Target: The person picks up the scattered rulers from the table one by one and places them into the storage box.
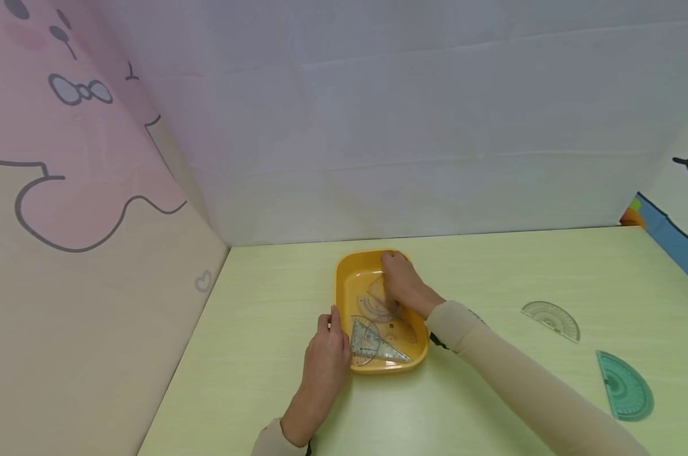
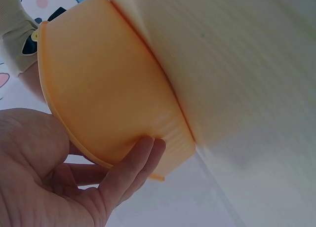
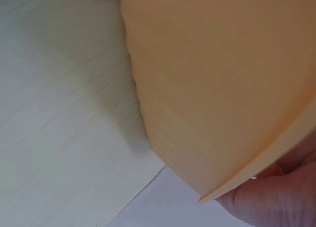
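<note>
A yellow plastic tray (image 1: pixel 344 266) stands on the table with several clear plastic drawing tools in it. My left hand (image 1: pixel 327 354) grips its left rim, and in the left wrist view two fingers (image 2: pixel 129 170) lie along the outer wall. My right hand (image 1: pixel 401 282) reaches over the right rim into the far part of the tray, fingers pointing down. Right beside it is a clear set square (image 1: pixel 376 288); I cannot tell whether the fingers hold it. Nearer me inside lie a clear protractor (image 1: pixel 372 308) and another set square (image 1: pixel 363 342), partly overlapping other clear pieces.
On the pale green table (image 1: pixel 264 297), right of the tray, lie a clear protractor (image 1: pixel 551 320) and a green protractor (image 1: pixel 626 387). A pale cloth wall (image 1: pixel 407 126) rises along the back edge, and a printed panel (image 1: pixel 93 304) borders the left side.
</note>
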Available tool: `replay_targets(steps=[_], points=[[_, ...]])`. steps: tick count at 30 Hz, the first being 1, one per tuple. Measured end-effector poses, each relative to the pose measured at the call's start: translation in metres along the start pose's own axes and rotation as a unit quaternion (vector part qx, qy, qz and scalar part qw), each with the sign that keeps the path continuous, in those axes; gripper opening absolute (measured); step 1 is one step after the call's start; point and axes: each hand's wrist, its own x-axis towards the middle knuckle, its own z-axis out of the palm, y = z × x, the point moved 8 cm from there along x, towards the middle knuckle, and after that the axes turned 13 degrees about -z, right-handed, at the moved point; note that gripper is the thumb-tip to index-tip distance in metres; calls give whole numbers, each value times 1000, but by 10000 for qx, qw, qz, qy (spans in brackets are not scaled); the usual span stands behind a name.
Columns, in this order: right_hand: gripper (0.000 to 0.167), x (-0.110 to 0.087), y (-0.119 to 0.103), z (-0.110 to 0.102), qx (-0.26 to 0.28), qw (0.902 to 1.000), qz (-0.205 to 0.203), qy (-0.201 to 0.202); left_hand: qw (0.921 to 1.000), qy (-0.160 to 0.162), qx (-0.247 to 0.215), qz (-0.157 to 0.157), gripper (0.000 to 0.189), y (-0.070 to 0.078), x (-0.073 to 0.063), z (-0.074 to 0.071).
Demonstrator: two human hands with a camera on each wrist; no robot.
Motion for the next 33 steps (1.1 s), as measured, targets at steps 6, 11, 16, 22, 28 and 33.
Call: replay_targets(steps=[6,11,16,22,28,33], points=[[31,-1,0,-1,102,9999,-45,23,10000,-1,45,-9,46,0,0,0],[30,-2,0,-4,223,9996,-142,120,10000,-11,47,-10,46,0,0,0],[36,-2,3,-6,446,9990,-44,43,10000,-9,37,-4,47,0,0,1],[31,-3,0,-15,369,9975,-546,249,10000,-63,-9,-32,47,-1,0,0],[29,-6,1,-20,390,9943,-910,392,10000,-35,-22,14,47,1,0,-2],[30,-9,0,-26,387,9917,-1138,453,10000,-12,-29,20,47,1,-1,-3]])
